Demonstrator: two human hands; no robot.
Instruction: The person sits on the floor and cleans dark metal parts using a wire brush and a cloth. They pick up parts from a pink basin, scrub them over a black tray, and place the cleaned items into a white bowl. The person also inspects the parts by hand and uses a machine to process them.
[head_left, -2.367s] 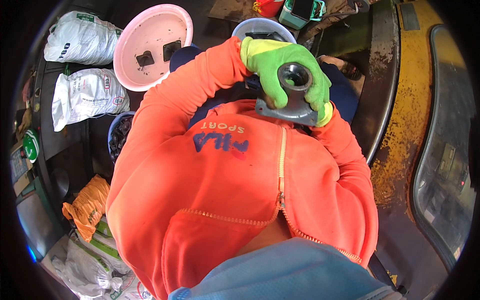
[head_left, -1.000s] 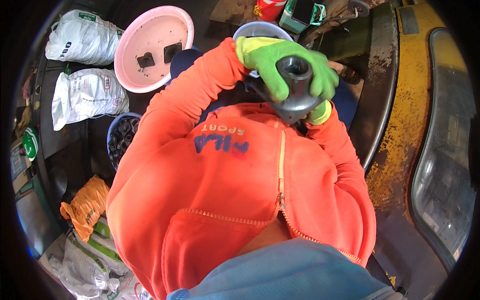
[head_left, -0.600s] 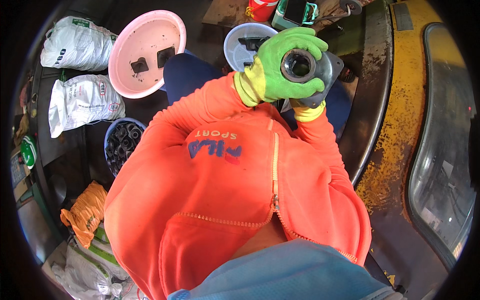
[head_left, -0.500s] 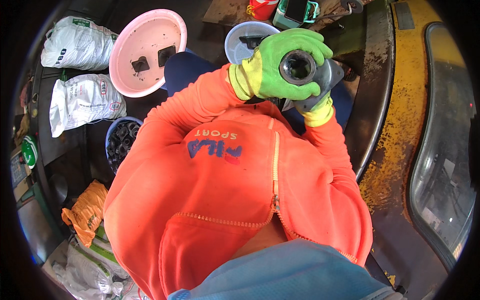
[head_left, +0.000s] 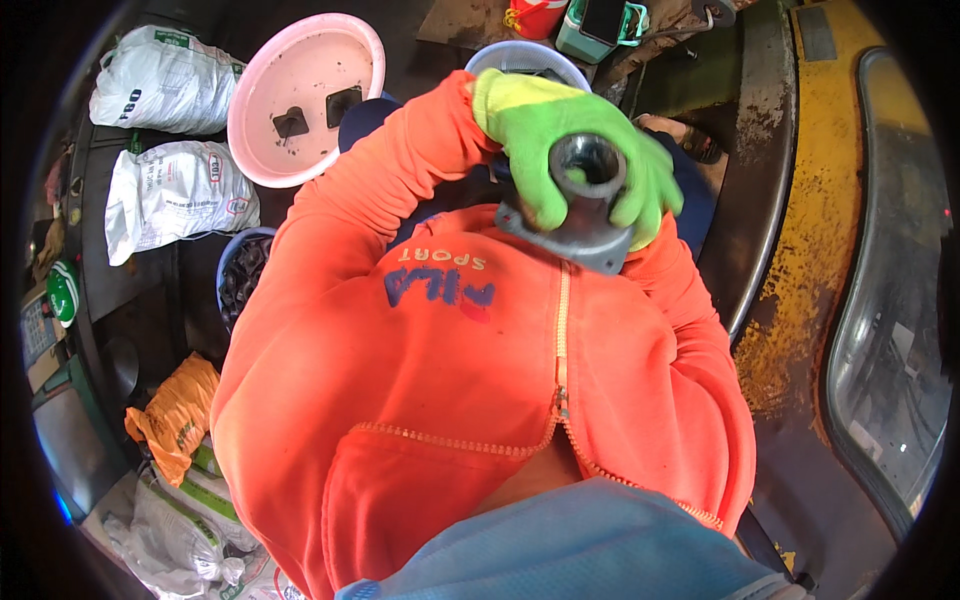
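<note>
My left hand, in a green glove with a yellow cuff, is closed round the neck of a dark grey flanged pipe fitting. Its round opening faces up, and the flat flange with bolt holes is tilted toward my chest. The thumb lies on one side of the neck and the fingers on the other. Of my right hand, only a bit of yellow cuff shows, behind the fitting and the left glove; its fingers are hidden.
A pink basin with two dark square pieces stands at the far left. A bluish basket is beyond my hands. Another basin holds several black parts. White sacks lie left; a rusty yellow machine panel rises at right.
The fitting has moved down toward my chest and turned, so its flange now points toward me. My left hand has come over its neck from above; my right hand has become almost hidden.
</note>
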